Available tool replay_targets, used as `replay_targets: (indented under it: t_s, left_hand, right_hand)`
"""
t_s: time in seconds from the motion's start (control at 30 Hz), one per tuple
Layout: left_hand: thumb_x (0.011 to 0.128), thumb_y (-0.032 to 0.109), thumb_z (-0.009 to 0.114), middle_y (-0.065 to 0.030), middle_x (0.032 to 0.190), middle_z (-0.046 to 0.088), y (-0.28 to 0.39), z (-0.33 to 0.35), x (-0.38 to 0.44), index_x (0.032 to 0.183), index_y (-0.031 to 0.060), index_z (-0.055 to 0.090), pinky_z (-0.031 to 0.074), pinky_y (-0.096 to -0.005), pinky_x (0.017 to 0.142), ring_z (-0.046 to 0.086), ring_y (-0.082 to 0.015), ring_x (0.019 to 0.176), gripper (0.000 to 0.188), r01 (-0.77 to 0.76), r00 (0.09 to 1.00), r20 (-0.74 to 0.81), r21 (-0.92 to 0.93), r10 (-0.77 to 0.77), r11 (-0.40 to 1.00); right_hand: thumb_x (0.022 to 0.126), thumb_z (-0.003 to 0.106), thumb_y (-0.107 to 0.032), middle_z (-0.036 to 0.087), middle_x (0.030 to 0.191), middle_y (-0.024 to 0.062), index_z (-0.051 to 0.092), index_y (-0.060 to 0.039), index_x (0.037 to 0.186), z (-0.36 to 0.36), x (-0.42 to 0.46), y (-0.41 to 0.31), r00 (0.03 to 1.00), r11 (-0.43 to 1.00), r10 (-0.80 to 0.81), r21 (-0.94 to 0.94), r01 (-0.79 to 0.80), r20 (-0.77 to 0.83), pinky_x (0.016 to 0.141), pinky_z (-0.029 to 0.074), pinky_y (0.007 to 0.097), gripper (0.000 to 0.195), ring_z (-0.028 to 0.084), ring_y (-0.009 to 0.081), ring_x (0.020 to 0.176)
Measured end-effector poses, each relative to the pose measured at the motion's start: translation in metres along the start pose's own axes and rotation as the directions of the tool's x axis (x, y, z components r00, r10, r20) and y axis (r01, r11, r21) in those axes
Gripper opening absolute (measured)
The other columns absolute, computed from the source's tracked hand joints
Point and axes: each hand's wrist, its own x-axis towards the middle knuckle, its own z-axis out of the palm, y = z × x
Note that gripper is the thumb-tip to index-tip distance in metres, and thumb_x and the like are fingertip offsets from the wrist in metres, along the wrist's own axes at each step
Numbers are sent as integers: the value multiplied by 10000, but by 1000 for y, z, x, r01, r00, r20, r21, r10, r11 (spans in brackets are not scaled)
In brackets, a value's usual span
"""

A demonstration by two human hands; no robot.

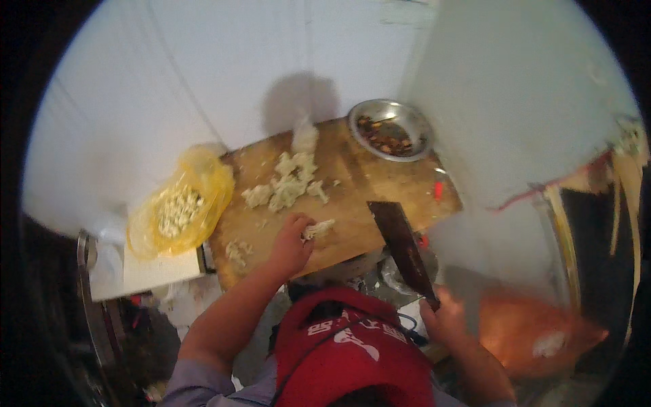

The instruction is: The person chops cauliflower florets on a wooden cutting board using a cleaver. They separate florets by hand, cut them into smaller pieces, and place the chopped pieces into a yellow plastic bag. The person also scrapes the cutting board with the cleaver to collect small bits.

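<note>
On a wooden board (351,198), my left hand (293,246) has its fingers around a small pale piece of food (320,229), perhaps cauliflower. Just beyond it lies a loose pile of similar pale pieces (290,183), and a few smaller bits (238,252) lie near the board's left edge. My right hand (445,314) grips the handle of a dark, broad-bladed cleaver (404,244) at the right. The blade points away from me, and its far end overlaps the board's near right edge in view; whether it touches the board cannot be told.
A metal bowl (427,137) with brown pieces stands at the board's back right corner. An open yellow plastic bag (218,191) of white pieces lies left of the board. A small red item (438,192) is near the right edge. Walls rise behind and right; an orange bag (529,336) sits lower right.
</note>
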Motion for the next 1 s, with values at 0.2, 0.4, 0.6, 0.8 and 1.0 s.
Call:
replay_targets:
  t_s: [0.2,0.4,0.6,0.8,1.0]
  left_hand:
    - [718,-9,684,-134,1369,553,-189,32,-58,1152,113,679,516,-454,913,610,-377,1119,452,-198,933,-195,426,303,883]
    - [704,62,732,-130,1321,598,-242,44,-117,1124,117,691,510,-428,900,613,-354,1104,425,-148,936,-194,540,294,829]
    - [821,75,721,-155,1243,639,-250,52,-132,1162,91,658,527,-426,864,631,-358,1002,347,-49,931,-341,236,130,970]
    - [832,73,725,-118,1178,691,-248,56,-134,1176,53,622,544,-412,839,654,-332,960,360,86,933,-358,288,24,954]
    - [804,54,767,-98,1282,679,-251,55,-133,1157,61,619,544,-407,882,674,-320,1021,383,-2,931,-343,341,126,940]
  right_hand:
    - [877,687,-189,681,862,240,611,1,1194,88,56,-24,906,998,54,2,-60,421,721,541,491,377,682,423,808]
    - [897,676,-198,661,780,208,599,-20,1166,175,80,-10,846,993,-100,3,115,524,662,527,470,332,667,404,716]
    - [899,686,-190,657,784,217,606,-8,1141,206,93,-7,755,986,-100,-37,162,648,666,525,461,314,664,409,726]
    - [905,684,-188,674,867,249,609,6,1163,206,99,-28,682,995,-41,-30,91,730,730,535,455,332,675,423,817]
    - [920,675,-205,680,938,250,584,-5,1229,210,105,-26,646,961,-84,-110,254,759,763,540,472,379,680,425,866]
